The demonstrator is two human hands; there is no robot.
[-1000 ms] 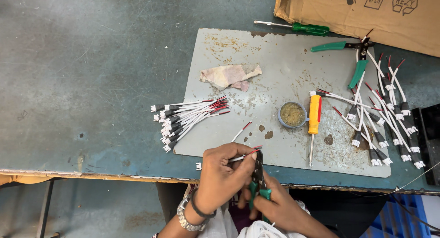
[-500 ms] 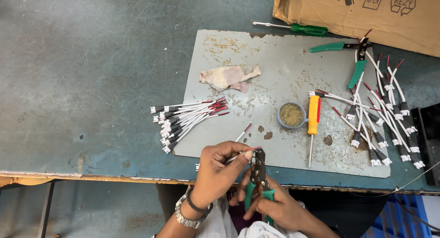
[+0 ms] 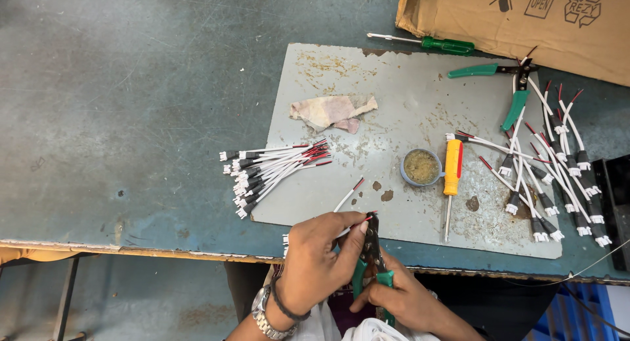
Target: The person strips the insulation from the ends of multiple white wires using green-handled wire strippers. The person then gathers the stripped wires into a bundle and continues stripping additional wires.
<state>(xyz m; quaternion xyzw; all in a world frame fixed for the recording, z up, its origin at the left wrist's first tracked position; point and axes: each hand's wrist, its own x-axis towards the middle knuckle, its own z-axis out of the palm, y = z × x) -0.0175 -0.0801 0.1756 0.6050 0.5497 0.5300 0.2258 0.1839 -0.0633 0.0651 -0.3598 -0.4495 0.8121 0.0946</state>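
At the near table edge my left hand [image 3: 318,255] pinches a white wire with a red tip [image 3: 348,198] and feeds its end into the jaws of green-handled pliers [image 3: 371,259]. My right hand [image 3: 400,298] grips the pliers' handles from below. A bundle of finished white wires with black connectors and red tips [image 3: 272,167] lies left of my hands on the grey mat [image 3: 394,105]. A larger loose pile of the same wires [image 3: 551,164] lies on the mat's right side.
On the mat lie a crumpled cloth [image 3: 331,111], a small round tin of paste [image 3: 420,167], a yellow-handled screwdriver [image 3: 451,173] and green-handled cutters [image 3: 505,85]. A green screwdriver [image 3: 433,44] and a cardboard box [image 3: 525,19] sit at the back. A black object [image 3: 613,203] stands at right.
My hands have shifted slightly; the pliers have come up against the wire's end beside my left fingers. The rest of the table is unchanged.
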